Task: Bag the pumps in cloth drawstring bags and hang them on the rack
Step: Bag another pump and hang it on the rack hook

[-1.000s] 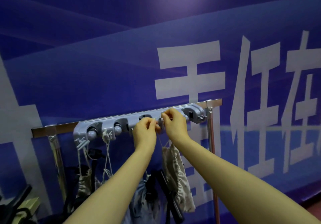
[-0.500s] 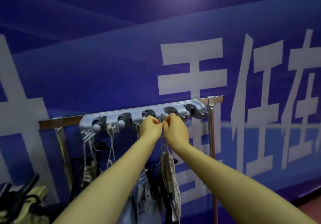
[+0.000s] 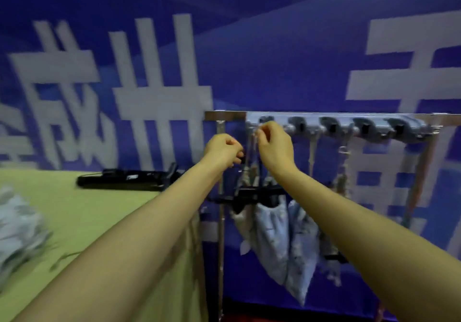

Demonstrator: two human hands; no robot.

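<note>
- A blue banner (image 3: 274,54) with large white characters fills the wall behind.
- A yellow-green table (image 3: 104,221) at left carries a black pump (image 3: 124,180) and pale cloth bags (image 3: 20,224).
- The rack (image 3: 336,124) holds hanging bagged pumps (image 3: 272,236).
- The left hand (image 3: 222,150) is curled closed beside the rack's post; what it grips is unclear.
- The right hand (image 3: 274,144) pinches a drawstring at the leftmost hook.

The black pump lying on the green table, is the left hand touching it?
Apart. In the head view the left hand is raised near the rack, with clear space between it and the black pump on the table.
</note>
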